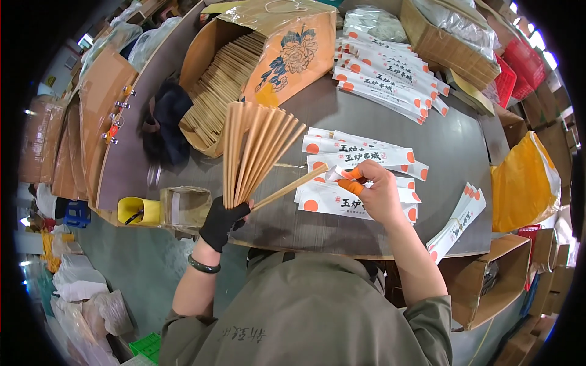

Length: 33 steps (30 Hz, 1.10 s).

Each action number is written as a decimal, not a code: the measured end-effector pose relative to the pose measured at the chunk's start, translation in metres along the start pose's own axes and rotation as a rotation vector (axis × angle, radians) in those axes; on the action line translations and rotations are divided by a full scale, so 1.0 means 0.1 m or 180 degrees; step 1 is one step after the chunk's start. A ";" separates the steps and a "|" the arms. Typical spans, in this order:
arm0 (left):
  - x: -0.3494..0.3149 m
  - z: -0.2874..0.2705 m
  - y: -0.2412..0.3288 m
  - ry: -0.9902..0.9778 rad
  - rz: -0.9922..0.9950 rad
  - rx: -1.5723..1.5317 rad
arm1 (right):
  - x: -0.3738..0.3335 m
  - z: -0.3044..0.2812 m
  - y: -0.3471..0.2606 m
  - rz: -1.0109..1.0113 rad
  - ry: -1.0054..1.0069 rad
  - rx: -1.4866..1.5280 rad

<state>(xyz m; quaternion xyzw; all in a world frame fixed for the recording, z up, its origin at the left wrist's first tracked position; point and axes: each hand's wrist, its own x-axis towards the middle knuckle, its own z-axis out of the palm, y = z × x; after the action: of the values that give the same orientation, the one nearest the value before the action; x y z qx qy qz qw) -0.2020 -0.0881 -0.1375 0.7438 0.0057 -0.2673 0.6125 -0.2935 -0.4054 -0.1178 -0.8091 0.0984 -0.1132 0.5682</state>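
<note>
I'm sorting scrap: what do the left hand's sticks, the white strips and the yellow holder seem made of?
Sticks: probably bamboo or wood, matt, tan throughout. White strips: likely paper, smooth, flat, crisp-edged. Yellow holder: seemingly plastic, smooth, evenly coloured.

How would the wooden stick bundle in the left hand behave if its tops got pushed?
The stick bundle is probably stiff: the sticks look straight and slim. The tops would likely swing and splay, being fanned out above the left hand's grip. Single sticks might slip, since no band shows.
</note>
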 end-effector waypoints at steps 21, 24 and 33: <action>0.09 -0.26 0.10 0.0198 0.1324 0.2307 | -0.14 -0.03 0.00 -0.1559 -0.0364 -0.1619; 0.18 0.05 0.01 0.0172 0.1253 0.1125 | -0.08 0.24 -0.07 -0.2219 -0.0125 -0.1728; 0.39 0.63 0.12 0.0772 0.0982 -0.0078 | -0.17 0.27 0.03 -0.1910 -0.0366 -0.2578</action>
<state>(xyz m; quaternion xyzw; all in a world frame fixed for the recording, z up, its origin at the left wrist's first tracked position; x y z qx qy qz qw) -0.1885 -0.1610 -0.1491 0.7552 -0.0313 -0.0785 0.6500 -0.3018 -0.3776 -0.1307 -0.9621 -0.1338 -0.1795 0.1557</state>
